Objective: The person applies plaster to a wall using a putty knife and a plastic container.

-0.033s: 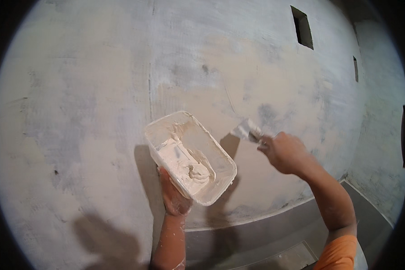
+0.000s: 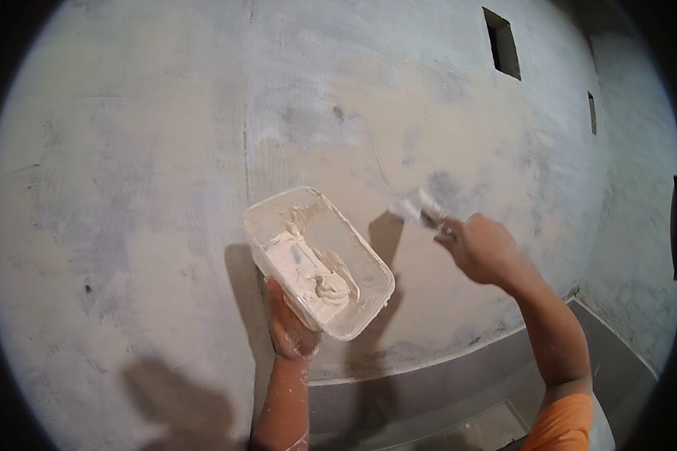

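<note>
My left hand [image 2: 288, 325] is closed around the underside of a clear plastic tub [image 2: 368, 297], tilted so its inside shows. A mound of cream-coloured putty [image 2: 331, 289] lies in it, and smears coat its walls and rim. My right hand [image 2: 480, 248] grips the handle of a putty knife [image 2: 421, 210]. Its blade is blurred, with pale putty on it, close to the wall [image 2: 399, 143]; whether it touches I cannot tell. Cream putty is spread in patches over the grey wall around the blade. Dried splashes mark my left forearm.
Two dark rectangular openings sit in the wall at upper right, the larger opening [image 2: 513, 56] nearer me. A side wall [image 2: 639, 203] meets this one at the right. Along the wall's foot runs a grey ledge [image 2: 429, 398]. My shadow falls on the lower left wall.
The putty knife's blade has shifted slightly right and turned a little. The tub stays almost where it was, and the whole view has drifted slightly.
</note>
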`<action>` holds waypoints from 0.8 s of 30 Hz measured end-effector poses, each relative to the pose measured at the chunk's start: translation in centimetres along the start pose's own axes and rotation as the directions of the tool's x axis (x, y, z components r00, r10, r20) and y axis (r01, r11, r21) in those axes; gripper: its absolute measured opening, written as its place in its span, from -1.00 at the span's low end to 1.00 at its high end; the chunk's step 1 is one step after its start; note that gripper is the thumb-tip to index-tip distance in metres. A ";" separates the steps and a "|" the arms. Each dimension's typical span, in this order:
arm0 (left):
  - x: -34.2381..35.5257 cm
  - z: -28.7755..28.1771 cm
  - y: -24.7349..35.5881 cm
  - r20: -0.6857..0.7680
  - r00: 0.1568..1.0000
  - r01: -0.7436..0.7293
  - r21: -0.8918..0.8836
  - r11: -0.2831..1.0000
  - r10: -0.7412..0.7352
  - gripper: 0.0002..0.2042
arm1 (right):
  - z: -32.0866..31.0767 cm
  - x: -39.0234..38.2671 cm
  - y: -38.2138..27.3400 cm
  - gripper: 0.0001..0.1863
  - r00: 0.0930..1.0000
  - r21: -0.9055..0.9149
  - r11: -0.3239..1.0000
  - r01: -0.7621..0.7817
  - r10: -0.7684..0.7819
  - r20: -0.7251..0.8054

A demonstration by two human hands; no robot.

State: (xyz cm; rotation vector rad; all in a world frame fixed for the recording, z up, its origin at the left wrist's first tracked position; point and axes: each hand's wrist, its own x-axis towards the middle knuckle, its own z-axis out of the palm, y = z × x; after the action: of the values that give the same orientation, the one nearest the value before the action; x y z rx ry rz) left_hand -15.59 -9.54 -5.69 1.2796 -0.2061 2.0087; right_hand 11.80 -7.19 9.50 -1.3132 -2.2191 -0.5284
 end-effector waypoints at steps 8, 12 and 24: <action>-0.7 -2.9 -0.8 -0.145 0.941 0.279 -0.174 0.944 -0.305 -0.25 | 6.6 4.0 4.6 -0.68 0.894 0.093 0.983 -0.161 0.185 -0.408; -0.4 -2.5 -1.1 -0.243 0.896 0.354 -0.116 0.928 -0.372 -0.24 | 22.7 1.8 6.6 -0.67 0.877 0.122 0.953 -0.277 0.303 -0.372; 0.4 -2.9 -0.4 -0.249 0.909 0.324 -0.080 0.943 -0.334 -0.27 | 12.5 3.5 1.8 -0.57 0.748 0.237 0.969 -0.071 0.209 -0.630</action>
State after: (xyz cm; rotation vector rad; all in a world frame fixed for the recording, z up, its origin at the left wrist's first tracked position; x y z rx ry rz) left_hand -17.50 -7.64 -6.90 0.9420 0.0939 1.8432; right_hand 9.16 3.04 1.72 -0.9768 -1.5288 -0.5803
